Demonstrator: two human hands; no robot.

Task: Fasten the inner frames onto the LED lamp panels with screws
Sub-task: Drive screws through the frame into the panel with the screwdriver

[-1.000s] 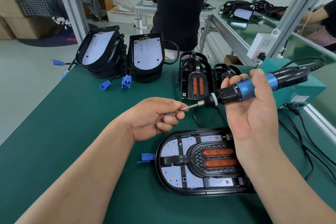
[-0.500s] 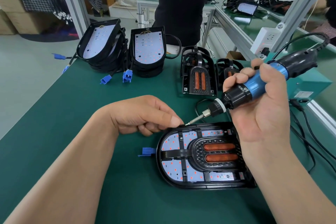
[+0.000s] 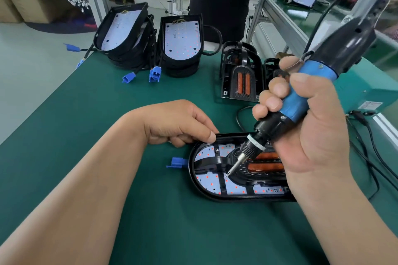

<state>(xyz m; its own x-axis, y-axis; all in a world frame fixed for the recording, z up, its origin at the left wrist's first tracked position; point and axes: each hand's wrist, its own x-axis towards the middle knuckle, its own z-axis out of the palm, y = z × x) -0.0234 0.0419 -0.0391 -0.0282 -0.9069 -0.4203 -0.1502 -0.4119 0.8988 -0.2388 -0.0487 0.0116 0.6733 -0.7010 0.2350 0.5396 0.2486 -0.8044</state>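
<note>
Green table (image 3: pixel 150 232), black lamp panel (image 3: pixel 206 194) with white red-dotted board, blue-and-black screwdriver (image 3: pixel 301 101), blue connector (image 3: pixel 177 162)

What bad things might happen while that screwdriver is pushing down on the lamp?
The tilted blue-and-black electric screwdriver in the right hand might slip off its spot and scratch the white LED board. The left hand rests at the black oval lamp panel's rim, near the bit; a slip could poke it.

Open green mat (image 3: pixel 64 135) lies left of the lamp panel (image 3: pixel 207 182); stacked panels (image 3: pixel 181 43) and spare inner frames (image 3: pixel 242 84) block behind.
</note>
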